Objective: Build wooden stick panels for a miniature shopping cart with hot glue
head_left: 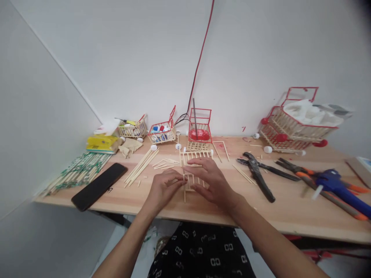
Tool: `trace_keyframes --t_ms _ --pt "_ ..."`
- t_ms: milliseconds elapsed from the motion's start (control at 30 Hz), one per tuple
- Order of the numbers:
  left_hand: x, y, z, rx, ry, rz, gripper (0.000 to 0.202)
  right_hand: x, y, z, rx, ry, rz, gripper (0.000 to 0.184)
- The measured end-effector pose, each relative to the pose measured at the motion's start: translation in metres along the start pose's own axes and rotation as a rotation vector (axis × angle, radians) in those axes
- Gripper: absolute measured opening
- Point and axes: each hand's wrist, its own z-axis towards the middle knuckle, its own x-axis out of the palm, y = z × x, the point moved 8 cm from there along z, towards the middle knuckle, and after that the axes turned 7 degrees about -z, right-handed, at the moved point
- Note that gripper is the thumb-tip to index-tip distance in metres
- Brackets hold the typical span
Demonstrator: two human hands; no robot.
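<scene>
A flat lattice of thin wooden sticks (191,157) lies on the wooden table (290,216) in front of me. My left hand (162,189) rests at its near left corner, fingers curled and pinching one of its sticks. My right hand (210,179) lies over the lattice's near half, fingers stretched leftward and pressing it down. Loose bamboo sticks (142,165) lie just left of the lattice.
A black phone (99,185) and wrapped chopsticks (78,172) lie at the left. Small stick-built carts (162,133) stand along the wall, a larger one (292,123) at the right. Black pliers (257,173), cutters and a blue glue gun (342,189) lie right.
</scene>
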Motion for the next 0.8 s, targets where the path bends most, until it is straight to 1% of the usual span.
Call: trace_keyframes --t_ms 167,433,600,800 --pt "0.0005 0.0001 -0.0011 -0.004 0.005 -0.017 0.011 0.0042 0.0066 0.0013 -0.050 0.021 -0.014 0.043" --pt "0.0009 -0.0004 0.0003 -0.006 0.002 -0.008 0.009 0.0061 0.0030 0.0012 -0.032 0.012 0.015 0.034" --pt "0.0016 -0.0021 0.0009 0.013 0.003 -0.010 0.008 0.0066 0.0010 0.0001 -0.009 0.018 0.027 0.032" --pt "0.0017 -0.0011 0.0008 0.034 0.001 0.004 0.008 0.0047 0.0016 0.0001 -0.018 -0.003 0.040 0.031"
